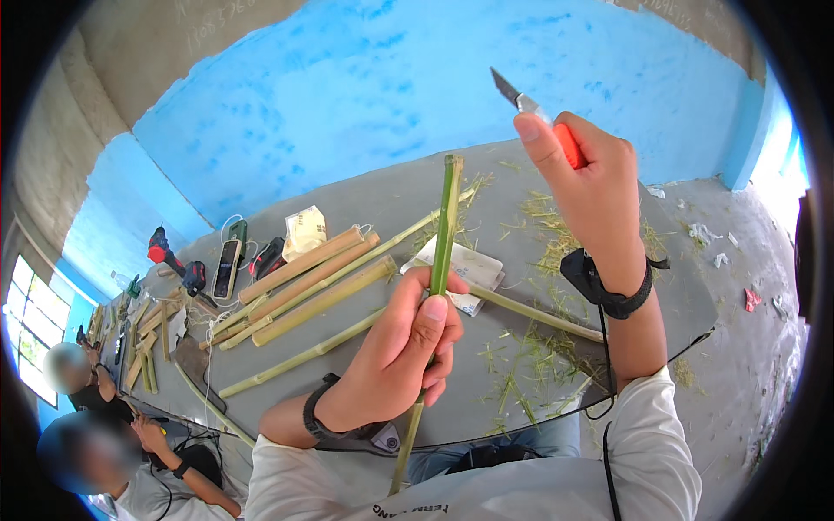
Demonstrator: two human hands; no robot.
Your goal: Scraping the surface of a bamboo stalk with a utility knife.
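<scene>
My left hand (408, 339) is closed around a slim bamboo stick (446, 213), held upright in front of me. The upper part of the stick is bare green, and its lower end slants down past the table edge toward my lap. Raised to the right, my right hand (586, 187) grips a utility knife (569, 143) with an orange handle. Its blade points up and to the left, well apart from the bamboo. The thumb lies along the knife near the blade's base.
Bamboo poles (326, 300) lie on the grey table (452, 378), left of centre. Green shavings (530, 365) are scattered right. A phone (228, 267), a power drill (178, 260) and folded paper (469, 269) lie farther back. Two people (165, 478) sit at left.
</scene>
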